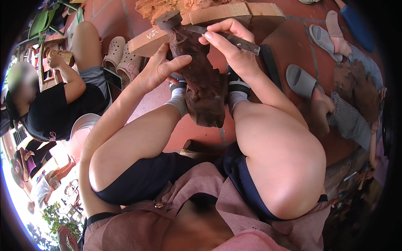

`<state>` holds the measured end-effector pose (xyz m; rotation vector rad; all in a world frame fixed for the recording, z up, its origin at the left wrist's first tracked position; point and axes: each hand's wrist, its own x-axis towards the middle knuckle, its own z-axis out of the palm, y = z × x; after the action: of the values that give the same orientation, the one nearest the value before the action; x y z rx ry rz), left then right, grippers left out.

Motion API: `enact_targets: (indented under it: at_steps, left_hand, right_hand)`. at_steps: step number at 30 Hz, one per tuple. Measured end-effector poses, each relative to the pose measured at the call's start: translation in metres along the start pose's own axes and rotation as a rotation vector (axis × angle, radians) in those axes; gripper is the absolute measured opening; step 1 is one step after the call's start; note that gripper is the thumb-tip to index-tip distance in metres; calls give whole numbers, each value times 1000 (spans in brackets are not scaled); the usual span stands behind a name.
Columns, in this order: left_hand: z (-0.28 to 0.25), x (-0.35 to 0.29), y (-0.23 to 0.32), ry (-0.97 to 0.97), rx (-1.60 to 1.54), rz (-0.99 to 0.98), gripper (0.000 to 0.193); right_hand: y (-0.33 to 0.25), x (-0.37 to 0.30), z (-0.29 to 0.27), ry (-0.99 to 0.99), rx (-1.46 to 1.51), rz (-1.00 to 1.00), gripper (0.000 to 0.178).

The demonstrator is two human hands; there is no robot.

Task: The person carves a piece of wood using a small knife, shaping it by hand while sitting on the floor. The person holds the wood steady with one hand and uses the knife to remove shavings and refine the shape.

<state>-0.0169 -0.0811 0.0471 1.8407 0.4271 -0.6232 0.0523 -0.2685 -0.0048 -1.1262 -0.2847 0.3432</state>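
Note:
A dark brown wood carving point(205, 94), rough and gnarled with a round disc-like end point(168, 19), leans between my knees with its far end by a pale wooden block. My left hand point(161, 69) grips its left side, the thumb laid across the surface and the fingers partly hidden behind it. In my right hand point(230, 39) is a dark, flat chisel point(248, 45), pinched between thumb and fingers. The chisel's tip points left, close to the upper part of the carving just below the disc; whether it touches the wood I cannot tell.
The pale wooden block point(146, 44) spans the red tiled floor point(293, 37), with orange-brown carved wood point(184, 6) beyond it. A person in black point(58, 100) sits at left near beige clogs point(121, 58). At right are another person's feet in grey slippers point(300, 81).

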Motion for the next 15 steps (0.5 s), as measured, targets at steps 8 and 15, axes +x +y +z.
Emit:
enact_targets:
  at_steps: [8,15]
  left_hand:
    - [3,2,-1,23,-28,27,87]
    - [3,4,0,20,-16,35,90]
  right_hand:
    - [11,5,-7,2,-16,8,13]
    - [16,14,2,-27,16,-78,14]
